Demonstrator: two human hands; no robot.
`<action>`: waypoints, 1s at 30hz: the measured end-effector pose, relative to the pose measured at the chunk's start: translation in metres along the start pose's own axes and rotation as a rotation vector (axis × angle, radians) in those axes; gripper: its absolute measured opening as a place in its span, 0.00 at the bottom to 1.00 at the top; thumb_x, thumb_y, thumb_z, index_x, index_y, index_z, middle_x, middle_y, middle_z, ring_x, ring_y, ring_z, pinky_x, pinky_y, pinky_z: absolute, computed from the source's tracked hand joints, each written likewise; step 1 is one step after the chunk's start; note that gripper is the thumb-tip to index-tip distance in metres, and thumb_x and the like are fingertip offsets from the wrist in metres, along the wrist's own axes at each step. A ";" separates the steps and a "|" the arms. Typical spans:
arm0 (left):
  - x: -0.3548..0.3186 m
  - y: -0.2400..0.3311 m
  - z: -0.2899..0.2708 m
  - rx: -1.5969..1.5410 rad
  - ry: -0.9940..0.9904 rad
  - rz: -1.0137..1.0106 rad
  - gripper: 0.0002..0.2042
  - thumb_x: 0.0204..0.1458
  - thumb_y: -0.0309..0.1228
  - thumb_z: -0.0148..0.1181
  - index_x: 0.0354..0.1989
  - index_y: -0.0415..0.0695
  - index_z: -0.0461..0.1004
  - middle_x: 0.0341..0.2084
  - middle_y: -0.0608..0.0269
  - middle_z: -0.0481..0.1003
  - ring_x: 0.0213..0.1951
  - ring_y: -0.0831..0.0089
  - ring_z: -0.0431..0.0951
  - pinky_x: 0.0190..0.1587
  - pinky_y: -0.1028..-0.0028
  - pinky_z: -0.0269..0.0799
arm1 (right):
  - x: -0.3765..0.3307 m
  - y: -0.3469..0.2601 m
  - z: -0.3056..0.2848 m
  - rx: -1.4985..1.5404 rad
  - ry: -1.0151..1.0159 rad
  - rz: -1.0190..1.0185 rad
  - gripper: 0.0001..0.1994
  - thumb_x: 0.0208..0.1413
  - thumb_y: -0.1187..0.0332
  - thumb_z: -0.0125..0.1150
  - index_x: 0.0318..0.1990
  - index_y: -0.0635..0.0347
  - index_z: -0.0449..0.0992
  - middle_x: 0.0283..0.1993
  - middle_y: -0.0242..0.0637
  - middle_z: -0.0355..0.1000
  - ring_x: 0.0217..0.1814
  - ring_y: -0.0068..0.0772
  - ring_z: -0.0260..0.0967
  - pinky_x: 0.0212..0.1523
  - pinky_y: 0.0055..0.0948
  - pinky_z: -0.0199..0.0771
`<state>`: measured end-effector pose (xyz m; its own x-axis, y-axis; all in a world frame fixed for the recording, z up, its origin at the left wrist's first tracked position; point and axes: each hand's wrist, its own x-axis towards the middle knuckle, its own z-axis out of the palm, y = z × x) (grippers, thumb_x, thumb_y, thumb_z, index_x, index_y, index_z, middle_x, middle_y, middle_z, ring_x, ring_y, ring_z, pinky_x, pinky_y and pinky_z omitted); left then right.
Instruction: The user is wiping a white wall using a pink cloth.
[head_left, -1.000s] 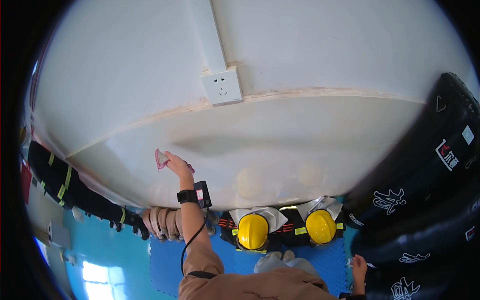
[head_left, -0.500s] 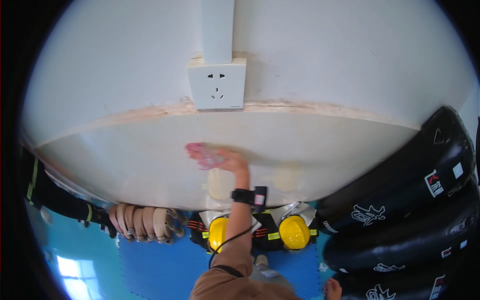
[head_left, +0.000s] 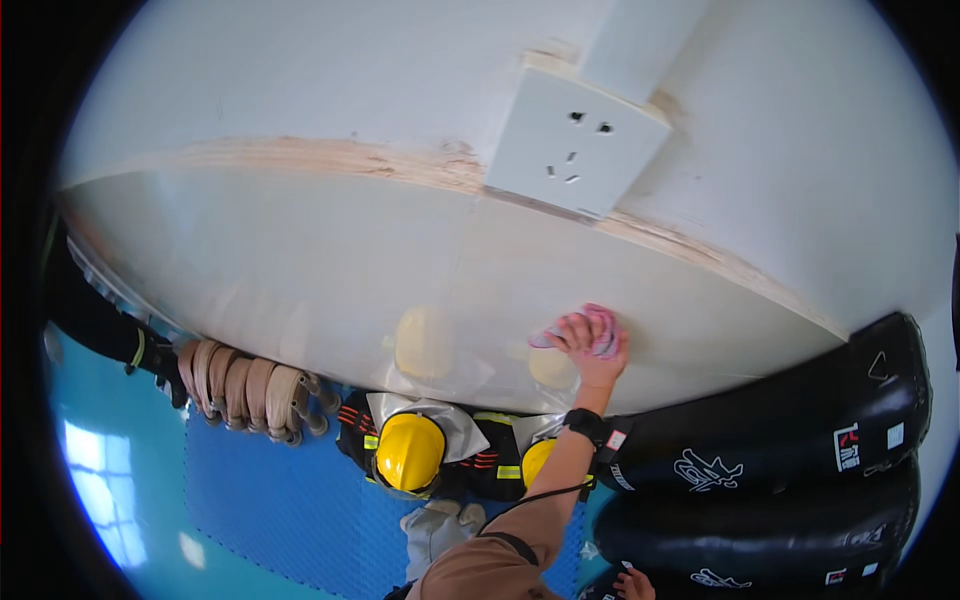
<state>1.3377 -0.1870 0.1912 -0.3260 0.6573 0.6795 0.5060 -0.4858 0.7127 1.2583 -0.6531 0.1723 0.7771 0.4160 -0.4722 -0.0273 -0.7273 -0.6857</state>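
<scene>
Flat against the glossy beige lower wall panel (head_left: 330, 260), my left hand (head_left: 590, 350) presses a crumpled pink cloth (head_left: 603, 328). Its fingers bend over the cloth, and the thumb lies along the right side. A black band with a small box (head_left: 590, 428) circles that wrist, and a black cord runs down the forearm. Low at the right edge of my body, my right hand (head_left: 633, 583) is partly cut off by the frame. Its visible fingers are loosely bent and apart, next to the black bags, with nothing seen in them.
A white wall socket (head_left: 575, 140) sits above the panel's rough top edge. Along the wall base lie rolled tan hoses (head_left: 245, 385), dark jackets with yellow helmets (head_left: 410, 452), and large black cylindrical bags (head_left: 760, 440). Blue mats (head_left: 290, 500) cover the floor. Someone's dark-clothed leg (head_left: 95, 300) is at far left.
My left hand and the pink cloth have moved right across the panel. The view has shifted and tilted, so the socket appears farther right and slanted.
</scene>
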 end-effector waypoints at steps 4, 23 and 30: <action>0.087 -0.051 -0.043 -0.118 0.267 -0.255 0.32 0.48 0.48 0.31 0.55 0.35 0.38 0.56 0.47 0.36 0.58 0.54 0.33 0.55 0.56 0.25 | 0.004 -0.007 -0.001 0.007 -0.047 -0.010 0.17 0.50 0.67 0.46 0.48 0.63 0.61 0.38 0.36 0.66 0.32 0.21 0.63 0.31 0.18 0.64; 0.226 -0.245 -0.143 -0.338 0.463 -0.635 0.28 0.52 0.46 0.24 0.52 0.32 0.44 0.49 0.43 0.53 0.51 0.56 0.54 0.51 0.68 0.51 | 0.016 0.068 0.008 -0.132 -0.163 0.057 0.15 0.50 0.67 0.46 0.44 0.64 0.62 0.28 0.31 0.65 0.25 0.20 0.61 0.25 0.17 0.62; 0.042 -0.143 -0.024 0.007 0.110 -0.455 0.26 0.51 0.37 0.27 0.53 0.29 0.36 0.54 0.39 0.34 0.56 0.49 0.37 0.55 0.58 0.29 | 0.006 0.094 0.001 -0.080 -0.087 0.102 0.14 0.50 0.64 0.46 0.44 0.60 0.64 0.29 0.29 0.66 0.26 0.17 0.61 0.24 0.14 0.60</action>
<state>1.2324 -0.1044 0.1218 -0.5988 0.7371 0.3132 0.2976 -0.1583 0.9415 1.2597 -0.7189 0.1046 0.7152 0.3807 -0.5861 -0.0506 -0.8082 -0.5868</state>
